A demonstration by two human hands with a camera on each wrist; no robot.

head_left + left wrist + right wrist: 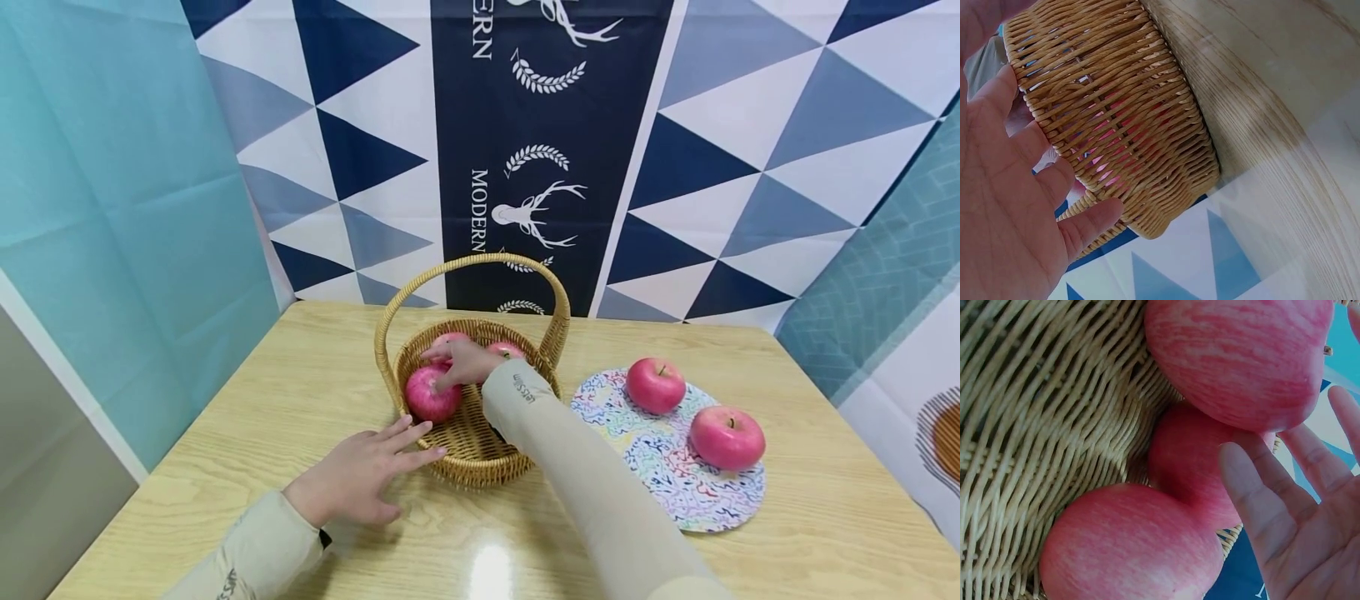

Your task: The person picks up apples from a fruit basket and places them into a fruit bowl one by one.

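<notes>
A wicker basket (480, 473) with a tall arched handle stands on the table, holding three red-pink apples. My right hand (467, 363) reaches inside it, over the front-left apple (432, 398) and beside the back apple (450, 338) and the right one (507, 349). In the right wrist view the fingers are extended, with the thumb right at the middle apple (1188, 459); none of the apples is enclosed. My left hand (367, 471) is spread at the basket's near-left rim, and in the left wrist view its fingertips lie along the woven edge.
To the right, a flat mat (720, 504) with a colourful squiggle pattern carries two more apples, one farther back (656, 386) and one nearer (727, 438). A patterned cloth (375, 150) hangs behind the wooden table (247, 417). A round brown object (947, 442) shows at the right edge.
</notes>
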